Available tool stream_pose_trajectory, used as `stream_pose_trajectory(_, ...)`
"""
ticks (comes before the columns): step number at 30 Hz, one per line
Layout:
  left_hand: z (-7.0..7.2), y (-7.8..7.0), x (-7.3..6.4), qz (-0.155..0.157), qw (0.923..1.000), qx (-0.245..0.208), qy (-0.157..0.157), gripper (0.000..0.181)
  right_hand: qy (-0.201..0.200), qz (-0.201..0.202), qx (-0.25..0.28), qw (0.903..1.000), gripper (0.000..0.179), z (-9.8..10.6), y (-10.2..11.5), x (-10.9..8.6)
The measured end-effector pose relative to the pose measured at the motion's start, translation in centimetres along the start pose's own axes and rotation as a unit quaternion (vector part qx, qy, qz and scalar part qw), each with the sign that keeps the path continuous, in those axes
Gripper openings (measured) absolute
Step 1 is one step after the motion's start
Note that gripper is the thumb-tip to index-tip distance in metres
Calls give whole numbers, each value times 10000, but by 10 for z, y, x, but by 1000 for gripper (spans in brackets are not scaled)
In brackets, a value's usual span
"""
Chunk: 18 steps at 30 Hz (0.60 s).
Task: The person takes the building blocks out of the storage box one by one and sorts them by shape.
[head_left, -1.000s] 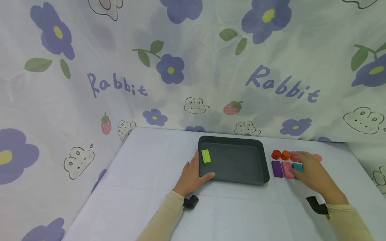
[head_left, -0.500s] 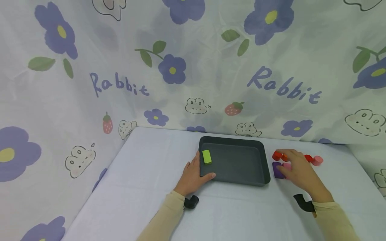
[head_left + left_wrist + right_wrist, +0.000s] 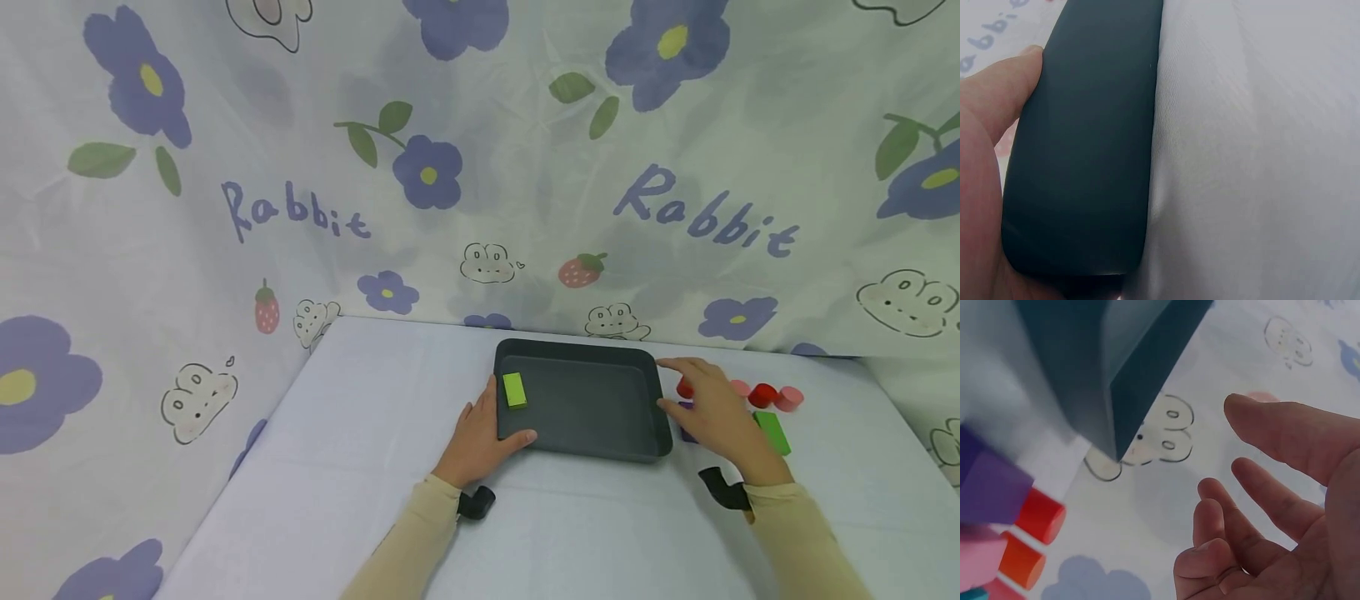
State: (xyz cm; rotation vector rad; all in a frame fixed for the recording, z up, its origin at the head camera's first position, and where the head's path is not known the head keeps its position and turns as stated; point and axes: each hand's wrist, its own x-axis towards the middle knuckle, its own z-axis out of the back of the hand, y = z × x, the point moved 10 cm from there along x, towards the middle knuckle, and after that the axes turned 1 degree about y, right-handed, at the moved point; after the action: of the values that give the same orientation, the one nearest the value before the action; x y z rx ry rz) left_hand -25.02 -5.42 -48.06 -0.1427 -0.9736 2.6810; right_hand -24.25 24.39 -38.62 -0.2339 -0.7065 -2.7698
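Observation:
My left hand (image 3: 476,443) rests at the near left corner of a dark grey baking tray (image 3: 585,408). Its fingers lie straight along the left wall, the thumb on the near edge. The tray's side (image 3: 1085,144) fills much of the left wrist view. A yellow-green block (image 3: 514,391) lies inside at the left. At the tray's right rim my right hand (image 3: 712,417) spreads thumb and fingertips around nothing. Under it, partly hidden, are a purple block (image 3: 994,484), a pink block (image 3: 979,553), a red cylinder (image 3: 1041,515) and an orange cylinder (image 3: 1021,561).
Right of the right hand stand a red cylinder (image 3: 763,395) and a pink cylinder (image 3: 789,399), with a green block (image 3: 772,432) in front. A printed cloth (image 3: 525,183) hangs behind the white table (image 3: 600,533).
My right hand has moved left from over the blocks and cylinders to the tray's right rim, uncovering the green block. The left hand and the tray hold their places.

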Motion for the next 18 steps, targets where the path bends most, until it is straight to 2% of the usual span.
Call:
stream_pose_trajectory(6, 1, 1, 0, 18, 10000, 0, -7, 112, 47, -98, 16, 9999, 58, -8, 8, 13)
stream_pose_trajectory(18, 1, -1, -1, -7, 10000, -34, -8, 113, -51, 401, 514, 9979, 55, -23, 32, 36)
